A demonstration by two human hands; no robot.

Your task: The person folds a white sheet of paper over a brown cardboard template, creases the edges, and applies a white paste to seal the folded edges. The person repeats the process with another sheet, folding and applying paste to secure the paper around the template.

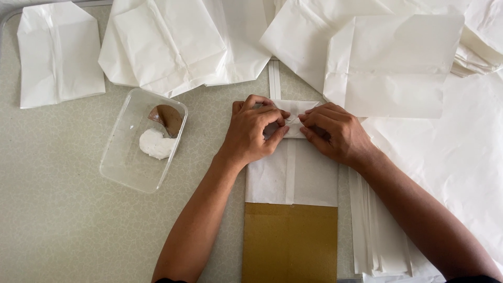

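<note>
A white paper bag (291, 175) lies flat on the table in front of me, wrapped around a brown cardboard board (290, 242) that sticks out at its near end. My left hand (253, 132) and my right hand (335, 131) both press on the folded flaps at the bag's far end (293, 110). Fingertips of the two hands nearly meet at the centre fold. The flaps under my fingers are partly hidden.
A clear plastic tub (120, 167) to the left holds white paste (155, 144) and a brown scoop-like piece (166, 118). Finished white bags (60, 52) lie across the far side. A stack of white sheets (382, 236) sits at right, under my forearm.
</note>
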